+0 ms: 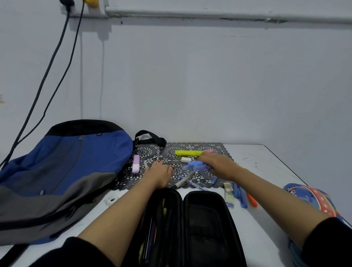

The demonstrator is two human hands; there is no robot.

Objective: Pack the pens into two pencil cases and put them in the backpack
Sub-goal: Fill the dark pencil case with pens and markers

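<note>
Head view: the black pencil case lies open on the desk, cut off by the lower edge. Beyond it, the right hand grips blurred blue pens. The left hand is foreshortened, so its hold is indeterminate. The backpack lies left of the case. The patterned pencil case lies right, partly hidden.

The black pencil case is lying open, holding pens. The blue backpack is lying left of it, blue pens lying to its right.
</note>
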